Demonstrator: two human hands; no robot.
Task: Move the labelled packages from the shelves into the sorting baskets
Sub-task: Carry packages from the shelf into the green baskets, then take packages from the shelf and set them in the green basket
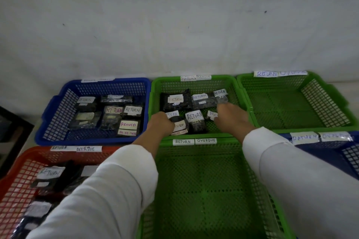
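Reaching into the far middle green basket (155, 91), I have both hands down among its packages. My left hand (160, 123) sits at the near-left corner, fingers curled down onto a dark package (179, 127) with a RETURN label; the fingertips are hidden, so I cannot tell whether it grips or only presses. My right hand (232, 115) is lower right in the same basket, knuckles up, fingers bent over a package (210, 114) whose label shows only its first letters; whether it grasps that one I cannot tell either. Between my hands lies another RETURN package (195, 120), and three more lie along the back row, the largest (175, 101) at left.

Left of this, the blue basket (50, 114) holds several labelled packages, its right wall touching the green one. Nearest left, the red basket (17, 163) holds more, partly under my left sleeve (108, 190). The near green basket (204, 190) under my forearms shows bare mesh, its far rim just beneath my wrists. The far right green basket (295, 106) also shows bare mesh and butts against the middle one. A second blue basket (330, 149) sits near right, mostly behind my right sleeve (291, 170). All rims carry RETURN and OVERDUE tags. A pale wall (174, 15) stands close behind the far row.
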